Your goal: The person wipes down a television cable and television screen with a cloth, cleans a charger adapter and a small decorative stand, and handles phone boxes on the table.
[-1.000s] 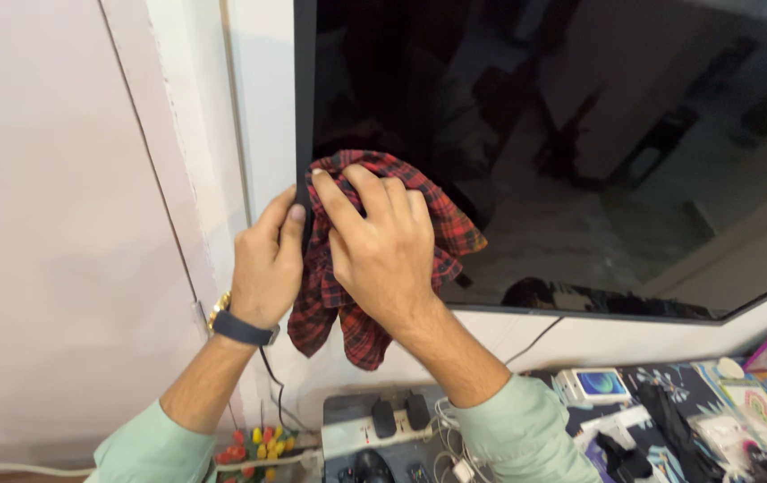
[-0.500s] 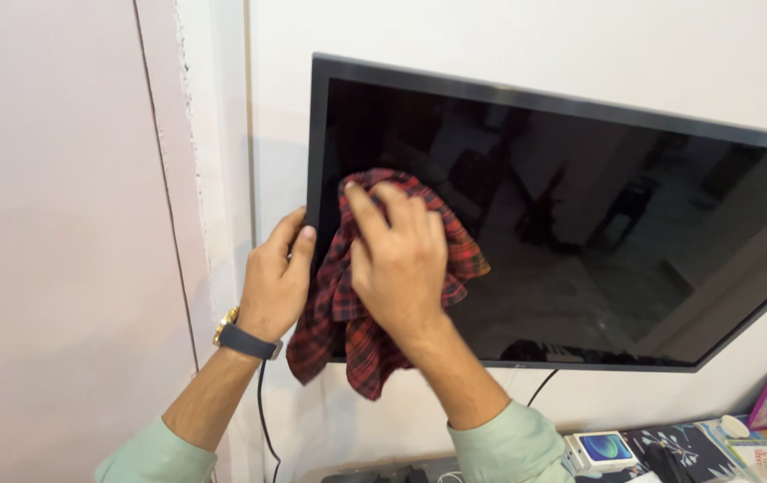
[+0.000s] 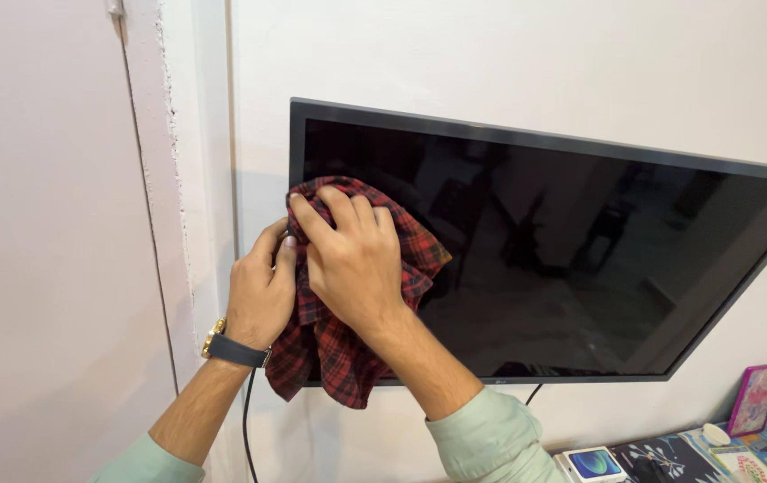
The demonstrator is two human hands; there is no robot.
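A pale, matte wall [image 3: 508, 63] is carrying a wide flat television [image 3: 580, 259], mounted so that its glossy black screen is facing out and mirroring the dim room, with a thin dark frame running round it. A red and black checked cloth [image 3: 330, 358] is lying bunched against the screen's left edge, soft and crumpled, its loose end hanging below the bottom frame. The right hand [image 3: 352, 264] is spreading flat over the cloth, fingers together and curling slightly, pressing the fabric onto the glass so it is not slipping. The left hand [image 3: 258, 300] is sitting at the television's left side, fingers bending round the frame edge and the cloth's fringe, seemingly steadying the set. A dark strapped watch [image 3: 233, 349] with a gold-coloured case is circling the left wrist, and a thin black cable [image 3: 245, 429] is dangling below.
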